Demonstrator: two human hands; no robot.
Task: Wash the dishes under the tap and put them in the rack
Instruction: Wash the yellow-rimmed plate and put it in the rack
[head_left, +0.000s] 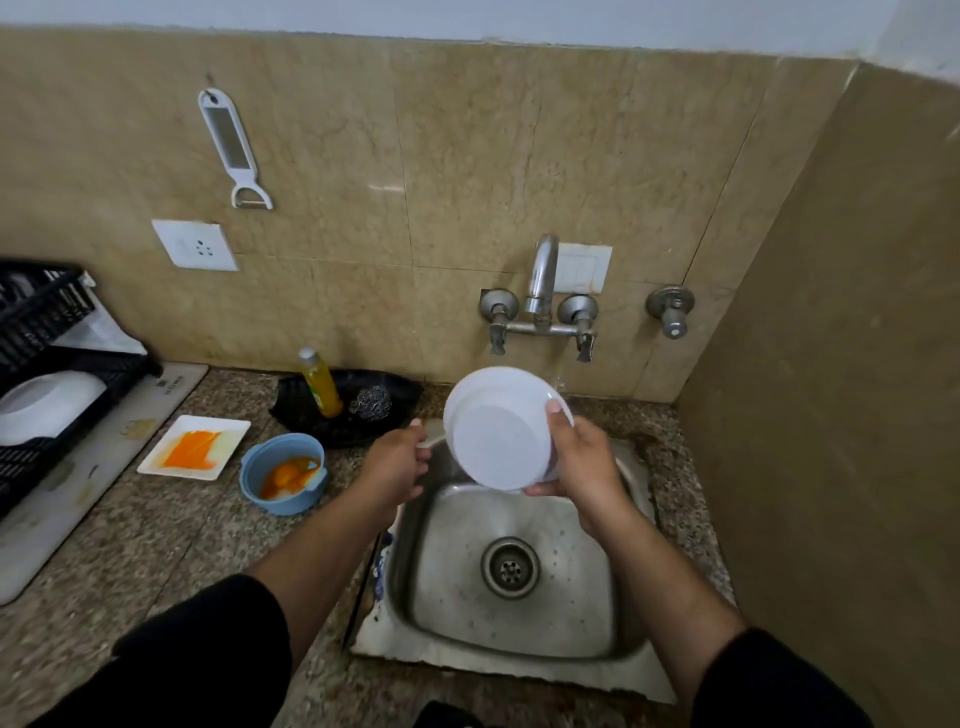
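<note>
Speckled stone worktop (156, 551), beige tiled wall (415, 156); steel sink (519, 613) below hands; right hand (576, 467) clamped on white plate (498, 431), left hand (397, 462) alongside, grip unclear.

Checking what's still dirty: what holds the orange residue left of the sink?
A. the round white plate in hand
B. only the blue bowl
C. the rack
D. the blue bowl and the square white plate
D: both the blue bowl and the square white plate show orange smears.

Black sleeves (218, 639) pushed up past the elbows — forearms bare, no rings
</note>
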